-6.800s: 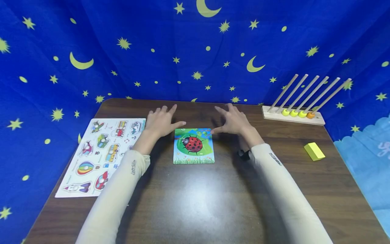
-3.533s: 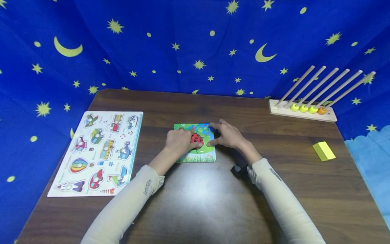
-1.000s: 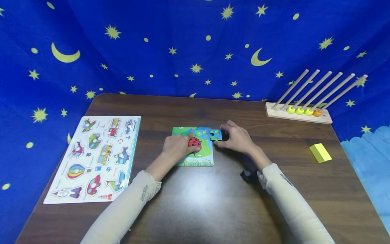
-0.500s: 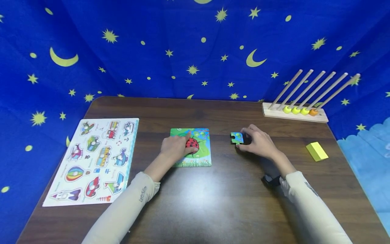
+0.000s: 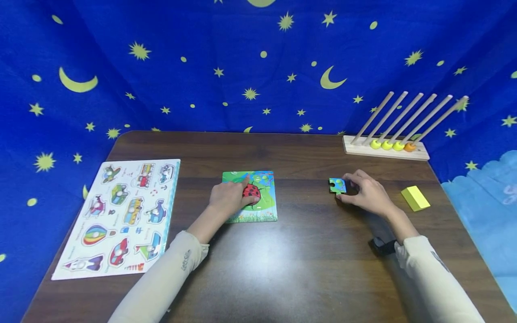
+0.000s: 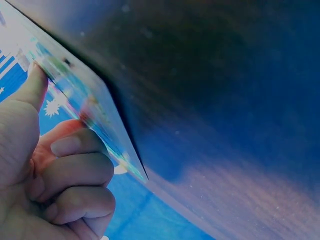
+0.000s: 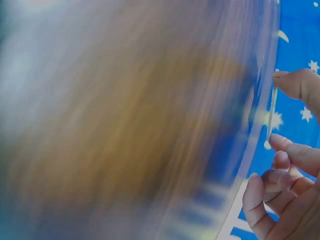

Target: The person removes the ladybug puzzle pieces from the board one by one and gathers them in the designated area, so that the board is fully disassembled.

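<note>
A square ladybug jigsaw puzzle (image 5: 264,211) lies on the brown table. My left hand (image 5: 227,197) rests on its left part, with index finger and thumb pressing its face near the ladybug. In the left wrist view this hand's other fingers (image 6: 75,175) are curled beside the board's edge. Off to the right, my right hand (image 5: 369,193) pinches a small blue-green jigsaw piece (image 5: 337,185) between thumb and index finger. The right wrist view shows the piece (image 7: 272,112) edge-on between the fingertips, and much of that view is blurred.
A white vehicle peg puzzle board (image 5: 117,215) lies at the left. At the back right stands a wooden peg rack (image 5: 385,152) with yellow and orange beads. A yellow block (image 5: 416,198) sits right of my right hand. A starry blue cloth (image 5: 202,67) hangs behind the table.
My right hand has taken the jigsaw piece from the puzzle's upper right corner and carried it rightward. My left hand came onto the puzzle earlier and has stayed there.
</note>
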Available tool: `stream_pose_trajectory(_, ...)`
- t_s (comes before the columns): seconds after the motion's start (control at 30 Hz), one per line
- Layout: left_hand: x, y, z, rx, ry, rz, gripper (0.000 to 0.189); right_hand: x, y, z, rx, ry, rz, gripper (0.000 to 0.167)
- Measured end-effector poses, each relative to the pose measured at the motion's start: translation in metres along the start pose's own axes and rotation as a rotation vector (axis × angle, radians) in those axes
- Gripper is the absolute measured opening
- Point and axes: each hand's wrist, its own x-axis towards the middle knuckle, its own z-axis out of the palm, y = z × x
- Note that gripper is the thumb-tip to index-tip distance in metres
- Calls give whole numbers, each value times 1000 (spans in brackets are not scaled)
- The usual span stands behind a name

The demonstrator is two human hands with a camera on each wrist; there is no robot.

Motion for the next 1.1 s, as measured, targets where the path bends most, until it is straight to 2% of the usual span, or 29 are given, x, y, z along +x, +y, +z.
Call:
stream_pose_trajectory(0.3, -4, -2, 3, -24, -13, -10, 81, -23, 24, -12, 16, -12, 47, 45)
stream_pose_trajectory(0.6, -4, -2, 2, -18, -21, -7, 81, -38, 41, -21, 74, -8, 67, 41)
stream_pose_trajectory(0.9, -4, -2, 0, -20, -2, 11, 80, -47, 53, -26, 54, -13, 96, 43)
stream_pose_trajectory(1.1, -2, -1, 0, -22, -7, 17, 80, -50, 56, -28, 26, -52, 132, 47)
